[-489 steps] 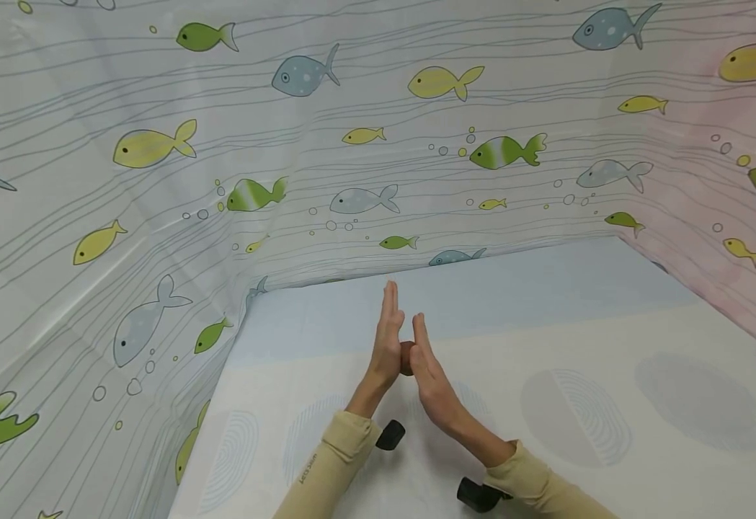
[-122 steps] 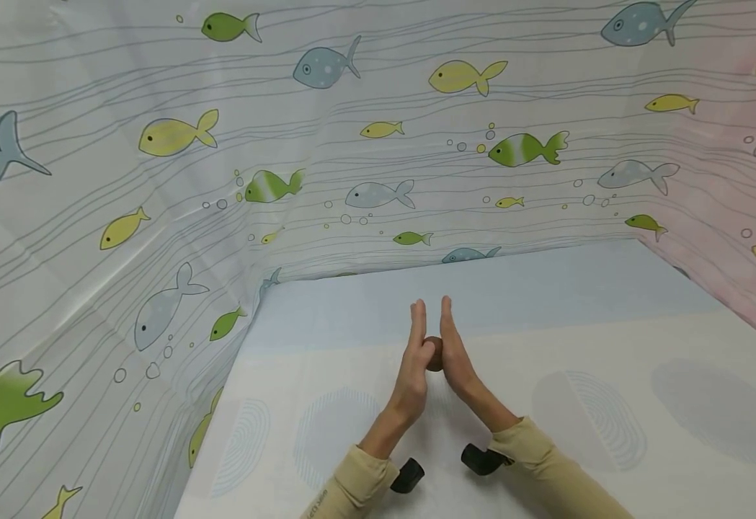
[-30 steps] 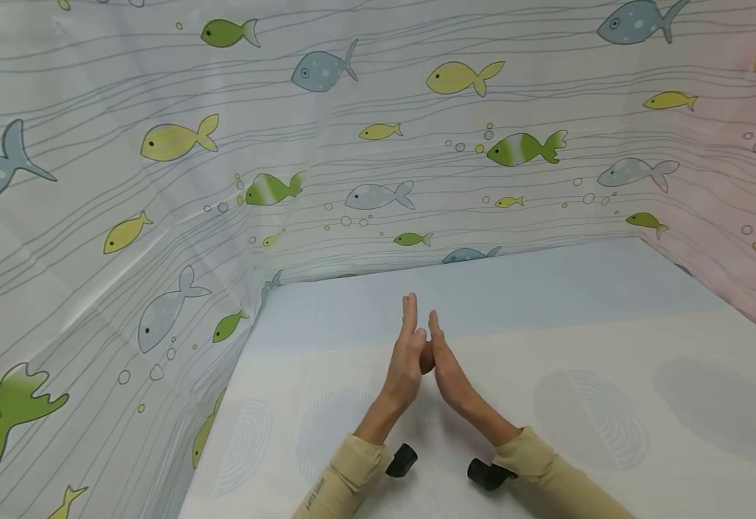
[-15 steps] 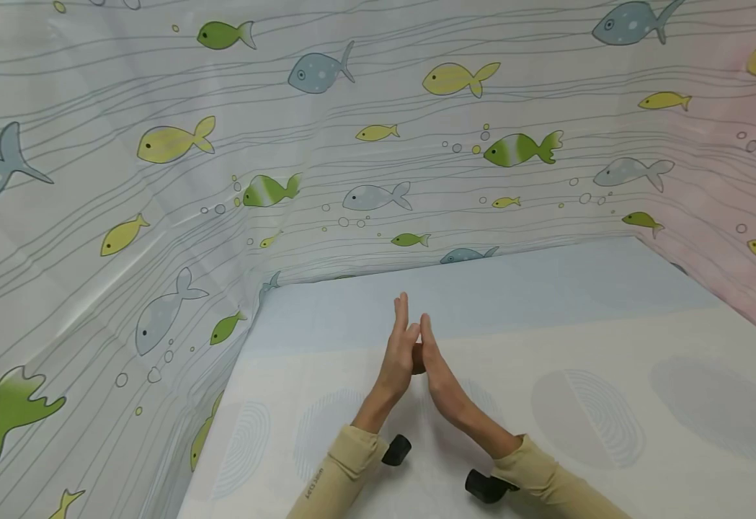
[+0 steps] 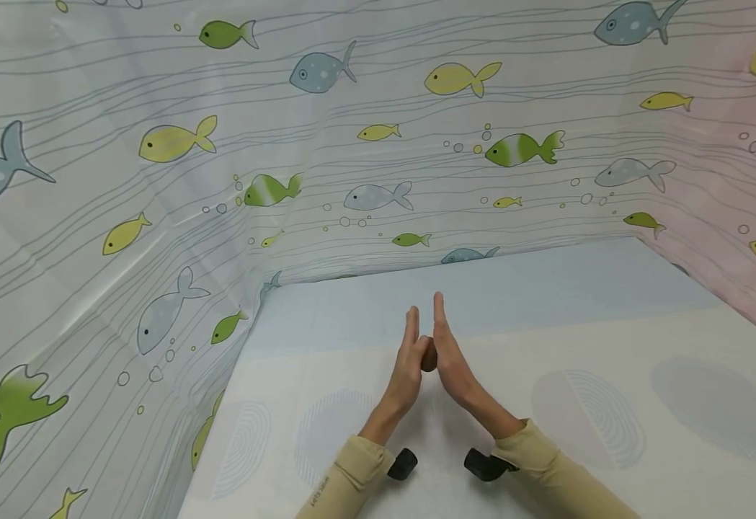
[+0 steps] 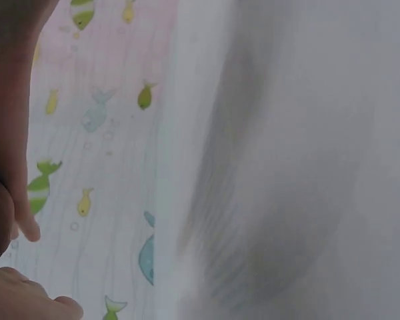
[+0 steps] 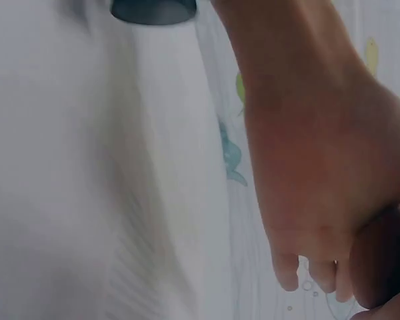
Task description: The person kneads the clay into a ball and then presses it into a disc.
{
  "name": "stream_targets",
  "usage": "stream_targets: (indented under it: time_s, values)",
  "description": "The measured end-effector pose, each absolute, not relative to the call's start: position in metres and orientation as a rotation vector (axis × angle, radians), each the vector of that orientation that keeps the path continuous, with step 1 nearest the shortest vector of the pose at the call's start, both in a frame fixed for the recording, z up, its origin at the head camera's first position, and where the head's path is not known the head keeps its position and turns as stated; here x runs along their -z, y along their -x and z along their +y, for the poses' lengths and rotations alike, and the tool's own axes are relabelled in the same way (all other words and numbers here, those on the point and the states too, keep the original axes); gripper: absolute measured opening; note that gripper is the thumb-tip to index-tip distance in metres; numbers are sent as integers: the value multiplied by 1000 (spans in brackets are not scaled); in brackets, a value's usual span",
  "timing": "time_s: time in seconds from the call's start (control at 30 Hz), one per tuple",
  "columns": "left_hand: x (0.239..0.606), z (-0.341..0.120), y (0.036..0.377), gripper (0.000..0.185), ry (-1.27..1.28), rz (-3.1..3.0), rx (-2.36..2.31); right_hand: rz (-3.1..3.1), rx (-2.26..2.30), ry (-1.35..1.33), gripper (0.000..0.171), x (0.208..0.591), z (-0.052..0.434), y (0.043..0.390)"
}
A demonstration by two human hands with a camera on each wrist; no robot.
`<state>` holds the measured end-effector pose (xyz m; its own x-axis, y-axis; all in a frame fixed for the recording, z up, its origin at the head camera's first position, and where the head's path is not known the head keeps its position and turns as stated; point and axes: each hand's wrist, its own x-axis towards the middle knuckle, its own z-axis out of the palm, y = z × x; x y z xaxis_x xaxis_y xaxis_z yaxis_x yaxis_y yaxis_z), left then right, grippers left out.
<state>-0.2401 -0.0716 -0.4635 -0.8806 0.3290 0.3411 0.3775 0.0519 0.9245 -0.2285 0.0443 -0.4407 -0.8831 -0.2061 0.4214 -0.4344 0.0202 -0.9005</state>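
Item one, the fish-print curtain (image 5: 157,180) around my desk (image 5: 611,346). Item two, my left hand (image 5: 406,364) and right hand (image 5: 450,360), fingers straight, palms pressing the brown lump (image 5: 428,358) between them above the desk. Since half a second ago the right fingertips lead, so rolling continues.

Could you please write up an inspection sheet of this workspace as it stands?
Surface: pale table cover with faint grey oval prints.
Job's things: small brown lump pressed between both palms.
Clutter: nothing seen.
Grippers: left hand and right hand upright, fingers straight, palms facing, lump between them; beige sleeves.
Cables: nothing seen; black wrist cameras under both wrists.
Surroundings: fish-print curtain at the back and both sides.
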Motion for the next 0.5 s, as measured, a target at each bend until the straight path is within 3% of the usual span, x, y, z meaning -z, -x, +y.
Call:
stream_targets:
  time_s: [0.5]
  values:
    - [467,-59,218,63,773,-2284,1915,-2083,-2034,-530,62,444,51,247]
